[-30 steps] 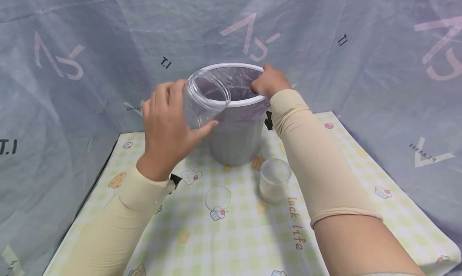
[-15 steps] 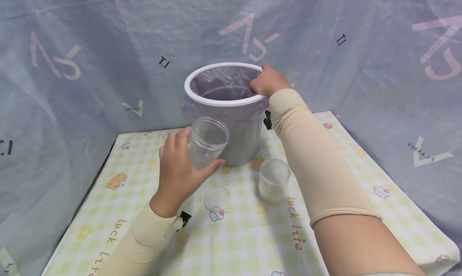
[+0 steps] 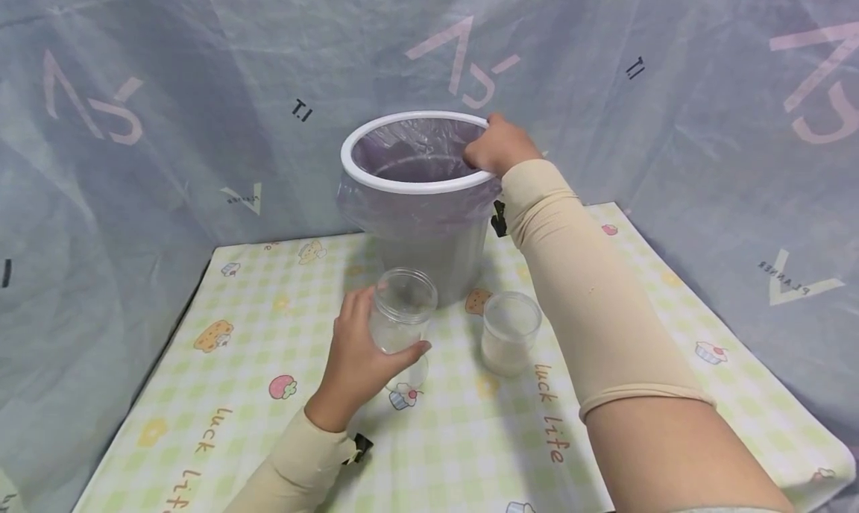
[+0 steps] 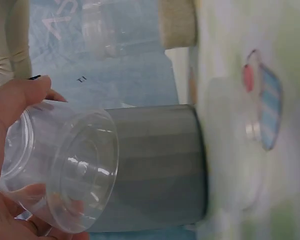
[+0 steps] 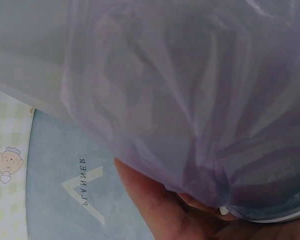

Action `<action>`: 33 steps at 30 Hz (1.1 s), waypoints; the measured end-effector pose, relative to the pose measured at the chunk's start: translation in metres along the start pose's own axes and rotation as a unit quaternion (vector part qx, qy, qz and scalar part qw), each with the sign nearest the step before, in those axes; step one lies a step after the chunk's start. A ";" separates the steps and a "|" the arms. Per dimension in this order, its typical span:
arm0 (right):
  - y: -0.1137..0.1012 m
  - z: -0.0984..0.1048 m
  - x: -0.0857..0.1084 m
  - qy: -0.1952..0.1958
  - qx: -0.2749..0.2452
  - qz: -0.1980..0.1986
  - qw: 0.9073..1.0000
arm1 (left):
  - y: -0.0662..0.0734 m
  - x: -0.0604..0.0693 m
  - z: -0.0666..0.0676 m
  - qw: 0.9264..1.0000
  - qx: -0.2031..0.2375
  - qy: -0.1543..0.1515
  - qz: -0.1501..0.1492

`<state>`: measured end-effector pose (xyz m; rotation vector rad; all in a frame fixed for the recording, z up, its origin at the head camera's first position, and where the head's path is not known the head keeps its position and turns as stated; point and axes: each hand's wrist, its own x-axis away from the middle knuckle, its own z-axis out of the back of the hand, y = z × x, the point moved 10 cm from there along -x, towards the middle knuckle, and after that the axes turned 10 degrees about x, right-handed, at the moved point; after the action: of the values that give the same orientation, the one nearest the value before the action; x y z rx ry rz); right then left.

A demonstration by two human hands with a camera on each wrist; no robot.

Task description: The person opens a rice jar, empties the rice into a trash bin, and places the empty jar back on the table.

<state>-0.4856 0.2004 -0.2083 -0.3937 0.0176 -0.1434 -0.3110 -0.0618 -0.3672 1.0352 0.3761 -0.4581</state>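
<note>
A clear plastic jar (image 3: 406, 298) without a lid is gripped by my left hand (image 3: 354, 358), fingers on one side and thumb on the other. It stands nearly upright above the table, and in the left wrist view its base (image 4: 82, 172) looks bare. My right hand (image 3: 506, 149) grips the white rim (image 3: 429, 188) of a grey trash can (image 3: 439, 256). A purplish translucent bag (image 5: 140, 85) lines the can and hangs over its rim. The right fingers inside the rim are partly hidden.
Right of the held jar stands a second clear jar (image 3: 510, 341) with pale tan contents at its bottom. A clear round disc, like a lid (image 3: 419, 375), lies beneath the left hand's thumb. The checked tablecloth (image 3: 282, 431) ends against grey-blue cloth walls (image 3: 168, 162).
My left hand has brought the jar from the can's rim down and a little right, turning it from tilted to nearly upright. My right hand stays on the rim.
</note>
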 end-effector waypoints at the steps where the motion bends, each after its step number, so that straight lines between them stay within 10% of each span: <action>1: 0.000 0.001 0.000 0.000 -0.001 -0.001 1.000 | -0.003 0.001 -0.002 1.000 0.003 -0.003 0.005; 33: 0.005 -0.001 -0.002 0.000 -0.005 -0.008 1.000 | -0.056 0.013 -0.026 0.995 0.056 -0.048 0.070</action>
<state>-0.4867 0.2052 -0.2111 -0.4033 0.0154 -0.1591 -0.3319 -0.0655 -0.4264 1.1355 0.1915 -0.4048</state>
